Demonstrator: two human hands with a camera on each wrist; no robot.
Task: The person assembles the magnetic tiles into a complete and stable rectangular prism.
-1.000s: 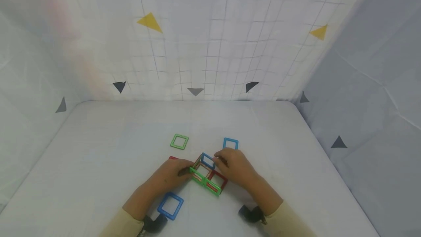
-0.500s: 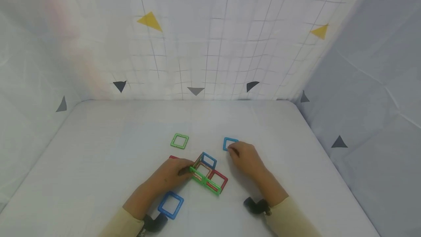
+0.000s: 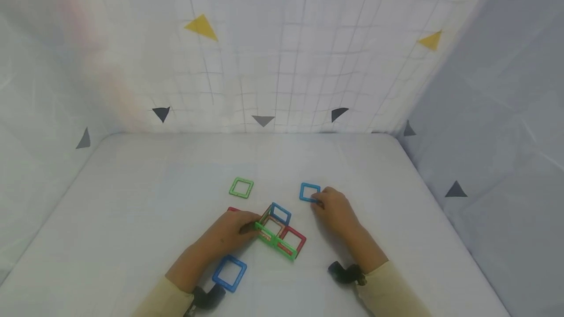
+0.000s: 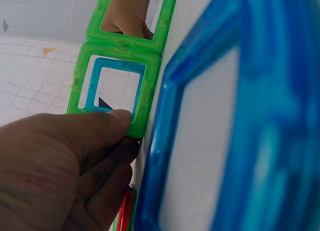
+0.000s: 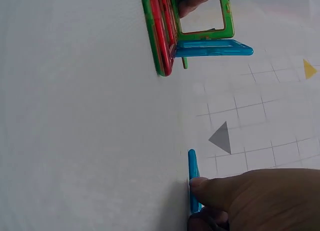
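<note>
In the head view my left hand (image 3: pixel 231 233) holds the left end of a small structure of square magnetic tiles. Its thumb presses a standing green tile (image 4: pixel 154 86), fingers behind, in the left wrist view. Another green tile (image 3: pixel 285 249) stands beside that one. A red tile (image 3: pixel 301 244) lies flat behind them, and a blue tile (image 3: pixel 289 219) stands upright at the back. To the right, my right hand (image 3: pixel 337 212) pinches the near edge of a separate blue tile (image 3: pixel 301 192), lying at table level. The right wrist view shows the thumb on top.
A loose green tile (image 3: pixel 233 186) lies farther back on the white table (image 3: pixel 176 170). Another blue tile (image 3: pixel 220 266) lies near my left wrist. Part of a red tile (image 3: pixel 233 209) shows behind my left hand. White sheeting with markers (image 3: pixel 263 120) surrounds the table.
My right hand has left the structure's upright blue tile, moved right and back, and taken hold of the separate blue tile. My left hand stays on the structure.
</note>
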